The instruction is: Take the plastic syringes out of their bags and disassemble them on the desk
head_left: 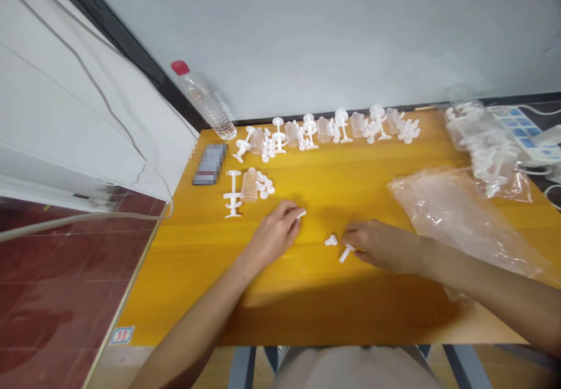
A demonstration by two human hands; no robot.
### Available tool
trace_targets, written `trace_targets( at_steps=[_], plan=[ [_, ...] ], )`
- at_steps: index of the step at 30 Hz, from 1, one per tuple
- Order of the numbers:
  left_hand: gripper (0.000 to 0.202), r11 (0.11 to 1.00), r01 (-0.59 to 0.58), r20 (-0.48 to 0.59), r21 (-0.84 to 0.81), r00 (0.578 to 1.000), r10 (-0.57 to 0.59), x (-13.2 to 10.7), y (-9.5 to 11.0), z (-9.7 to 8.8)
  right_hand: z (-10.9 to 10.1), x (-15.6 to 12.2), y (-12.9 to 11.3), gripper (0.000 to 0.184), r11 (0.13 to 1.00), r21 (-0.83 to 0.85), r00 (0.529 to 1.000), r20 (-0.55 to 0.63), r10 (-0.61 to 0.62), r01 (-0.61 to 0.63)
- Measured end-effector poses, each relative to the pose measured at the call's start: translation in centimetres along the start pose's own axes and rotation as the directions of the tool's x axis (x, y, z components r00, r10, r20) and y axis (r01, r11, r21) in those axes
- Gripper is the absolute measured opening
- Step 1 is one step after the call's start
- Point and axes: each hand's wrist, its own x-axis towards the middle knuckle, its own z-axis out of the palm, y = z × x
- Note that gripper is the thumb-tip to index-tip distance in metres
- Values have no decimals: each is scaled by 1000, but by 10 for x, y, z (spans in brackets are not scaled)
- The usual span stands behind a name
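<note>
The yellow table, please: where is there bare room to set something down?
The middle strip between the row of white parts at the back and the left hand and right hand is bare. So is the near table edge between the forearms. Crowded: the back edge, and the right side under plastic bags.

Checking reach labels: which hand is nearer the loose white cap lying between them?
Right. The right hand sits just right of the white cap, not touching; the left hand is farther off to its left.
</note>
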Motion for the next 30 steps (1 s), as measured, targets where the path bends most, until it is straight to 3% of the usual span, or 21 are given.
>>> trace_targets(
  at_steps=[4, 7, 9, 12, 15, 18, 21, 23, 25, 28, 30],
  plan=[
    [31, 990, 104, -56, 92, 994, -99, -15, -16, -14, 15, -1, -2, 32, 989, -147, 1000, 5, -15, 16],
    [35, 989, 114, -27, 91, 993, -112, -20, -22, -21, 2, 1, -5, 28, 985, -168, 998, -51, -36, 27],
    [25, 991, 130, -41, 42, 991, -128, -22, -27, -23, -13, 14, -4, 20, 997, -73, 990, -136, -43, 33],
    [16, 979, 201, -139, 11, 970, -198, -22, -37, -25, -29, 61, 3, 14, 964, 253, 970, -242, -21, 84],
    [15, 962, 223, -258, 157, 950, -178, -20, -47, -25, -29, 125, 8, 15, 823, 563, 953, -284, 108, 74],
    [17, 910, 232, -316, 344, 941, -121, -18, -57, -27, -19, 174, 5, 19, 791, 611, 949, -270, 162, 39],
    [19, 869, 290, -366, 401, 920, -138, -19, -58, -31, -14, 195, -1, 23, 811, 585, 955, -245, 170, 6],
    [23, 892, 284, -397, 352, 908, -133, -22, -46, -33, -16, 195, -3, 23, 835, 550, 957, -231, 177, -22],
    [25, 956, 195, -360, 220, 927, -106, -27, -23, -31, -22, 191, -3, 17, 868, 495, 960, -222, 169, -38],
    [30, 1000, 9, -134, -23, 991, -12, -29, 25, -19, -31, 184, -2, 13, 919, 393, 967, -217, 131, -37],
    [37, 995, -72, -3, -64, 997, 72, -26, 54, -4, -34, 183, -3, 20, 942, 333, 970, -217, 107, -29]
  ],
)
